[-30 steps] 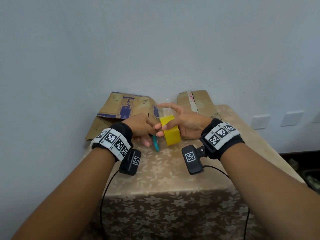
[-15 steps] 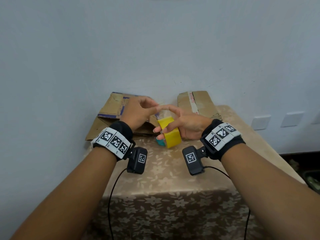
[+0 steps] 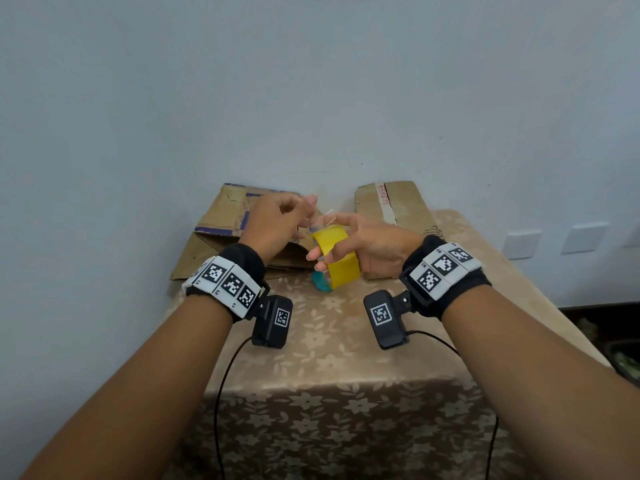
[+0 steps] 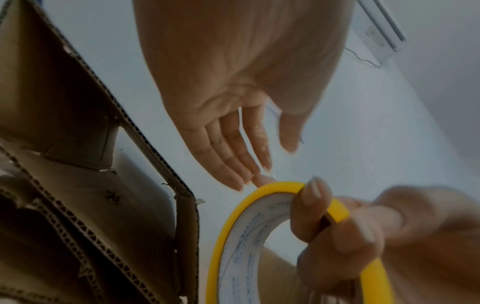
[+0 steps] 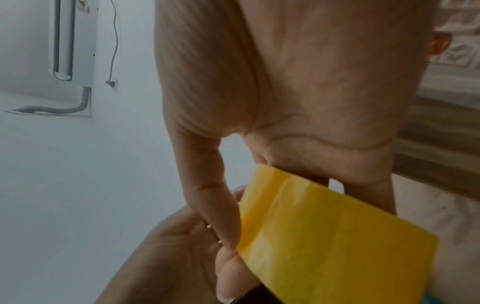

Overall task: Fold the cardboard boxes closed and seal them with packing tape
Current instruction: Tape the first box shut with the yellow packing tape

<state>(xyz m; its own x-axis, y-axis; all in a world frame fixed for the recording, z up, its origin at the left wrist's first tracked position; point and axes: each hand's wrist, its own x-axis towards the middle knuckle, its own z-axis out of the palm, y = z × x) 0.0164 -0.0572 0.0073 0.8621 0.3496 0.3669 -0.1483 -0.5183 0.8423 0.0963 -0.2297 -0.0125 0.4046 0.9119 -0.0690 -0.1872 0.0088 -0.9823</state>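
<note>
Above the surface (image 3: pixel 332 341), right hand (image 3: pixel 374 244) curled through and around the yellow tape roll (image 3: pixel 337 258); left hand (image 3: pixel 277 226) pinching at its clear loose end. Light, rigid ring; film thin, clingy, best taken at the edge. Behind, flattened cardboard boxes (image 3: pixel 221 233), unfolded, worn.

table (image 3: pixel 346 341) w/ floral cloth | 2 flat cardboard boxes: left (image 3: pixel 221 233), right (image 3: pixel 398 202) | teal item (image 3: pixel 320 283) near front

A teal object (image 3: pixel 320 283) at the tape roll's (image 3: pixel 337 254) seven o'clock is mostly hidden; the roll's print (image 4: pixel 244 242) is blurred, unreadable
</note>
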